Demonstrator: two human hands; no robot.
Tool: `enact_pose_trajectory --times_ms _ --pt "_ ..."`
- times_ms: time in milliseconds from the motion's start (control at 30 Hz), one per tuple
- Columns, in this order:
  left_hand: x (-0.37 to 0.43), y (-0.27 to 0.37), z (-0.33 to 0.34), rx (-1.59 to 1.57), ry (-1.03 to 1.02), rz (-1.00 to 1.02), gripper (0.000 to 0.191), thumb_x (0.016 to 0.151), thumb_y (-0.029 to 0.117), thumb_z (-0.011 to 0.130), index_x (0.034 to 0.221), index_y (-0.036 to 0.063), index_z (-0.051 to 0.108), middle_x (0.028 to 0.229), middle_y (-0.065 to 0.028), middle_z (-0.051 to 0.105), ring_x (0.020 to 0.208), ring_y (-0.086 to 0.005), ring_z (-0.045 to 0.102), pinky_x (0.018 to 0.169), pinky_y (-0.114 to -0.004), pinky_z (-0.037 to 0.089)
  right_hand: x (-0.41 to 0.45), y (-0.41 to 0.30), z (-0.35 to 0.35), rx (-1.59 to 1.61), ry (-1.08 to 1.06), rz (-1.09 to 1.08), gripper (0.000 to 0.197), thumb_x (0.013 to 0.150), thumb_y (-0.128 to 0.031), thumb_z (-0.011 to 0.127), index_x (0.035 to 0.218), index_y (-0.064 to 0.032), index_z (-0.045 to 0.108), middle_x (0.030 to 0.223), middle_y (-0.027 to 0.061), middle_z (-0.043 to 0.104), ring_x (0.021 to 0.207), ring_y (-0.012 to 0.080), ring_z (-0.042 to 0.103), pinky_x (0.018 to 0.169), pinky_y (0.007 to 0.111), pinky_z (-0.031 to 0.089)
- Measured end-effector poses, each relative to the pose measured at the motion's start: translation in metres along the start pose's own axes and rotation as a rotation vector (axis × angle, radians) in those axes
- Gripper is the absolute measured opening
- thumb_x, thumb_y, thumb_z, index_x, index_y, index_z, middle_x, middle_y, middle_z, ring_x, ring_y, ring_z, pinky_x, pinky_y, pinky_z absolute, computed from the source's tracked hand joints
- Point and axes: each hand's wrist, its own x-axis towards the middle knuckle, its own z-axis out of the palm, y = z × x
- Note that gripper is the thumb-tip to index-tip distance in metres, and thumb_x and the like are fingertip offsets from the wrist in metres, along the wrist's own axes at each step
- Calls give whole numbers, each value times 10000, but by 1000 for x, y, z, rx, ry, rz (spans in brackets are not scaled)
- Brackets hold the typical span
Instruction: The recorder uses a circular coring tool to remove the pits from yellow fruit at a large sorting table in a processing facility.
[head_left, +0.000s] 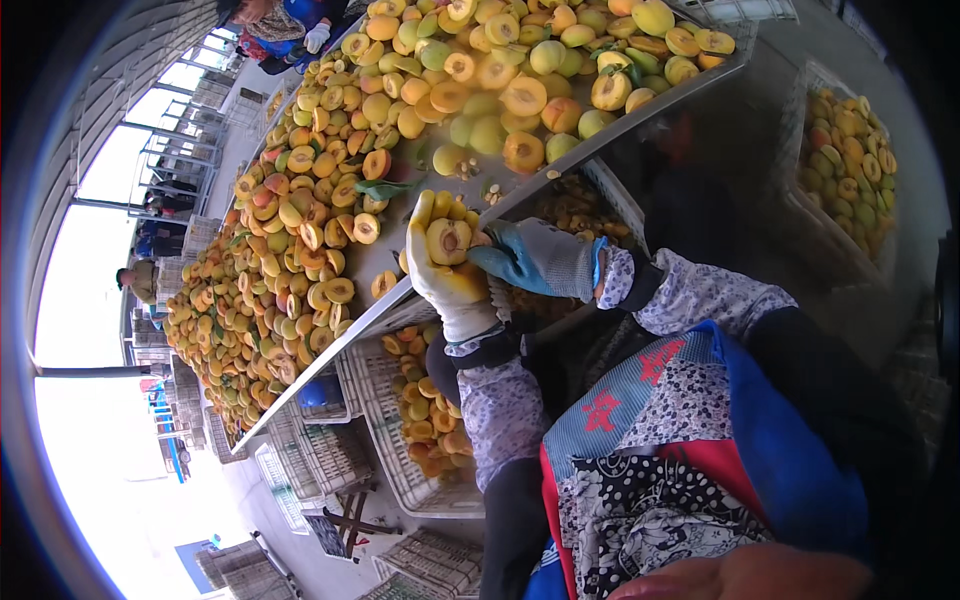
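My left hand (448, 289), in a white glove stained yellow, cradles a halved apricot (448, 241) with its cut face up. A brown pit or pit hollow shows at the centre of that half. My right hand (529, 255) wears a grey and blue coated glove, its fingers curled at the fruit's right edge. Whether anything sits inside those curled fingers is hidden. Both hands are over the near edge of a metal sorting table (390, 259). Heaped on it are whole and halved apricots (300, 217), with a green leaf (382, 189) and small pale pits or kernels (466, 169) nearby.
Below the table edge stand a plastic crate (382, 442) of apricots and another container of brownish scraps (577, 206). A further apricot crate (795, 169) is at the right. Stacked crates (319, 454) and a folding stool (349, 525) are lower left. A gloved co-worker (296, 30) stands across the table.
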Motion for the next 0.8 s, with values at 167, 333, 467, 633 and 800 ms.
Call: enact_pose_trajectory --times_ms 167,333,467,633,800 --pt "-5 -4 -3 -2 -29 49 423 969 305 493 1221 -17 600 1071 -124 618 925 -255 595 842 -402 517 2 6 15 150 -30 51 578 1021 -532 381 985 -46 691 807 207 677 696 395 654 643 446 480" --pt "-12 -2 6 -7 65 60 447 998 334 466 1301 13 538 1047 -96 606 895 -226 578 840 -383 512 0 1 18 236 -302 176 489 1027 -529 380 1141 -143 658 715 114 640 608 300 626 595 379 470" --pt "-8 -4 -9 35 40 76 517 1015 405 453 1368 29 486 1053 -85 601 883 -205 575 835 -362 513 4 -49 -16 428 -510 589 365 1057 -440 371 1273 -233 581 691 58 609 620 228 608 595 346 461" --pt "-20 7 26 89 174 73 547 1023 444 424 1375 29 485 1014 -90 613 842 -195 589 757 -342 534 -4 -12 3 224 -449 204 397 1056 -402 404 1279 -115 565 884 79 673 798 173 640 723 332 483" --pt "-23 13 37 232 289 66 566 1025 453 403 1344 -4 501 887 -99 637 726 -197 598 660 -327 544 -6 -25 -9 322 -468 269 400 1049 -365 446 1266 -48 561 1032 79 667 968 130 617 820 323 474"
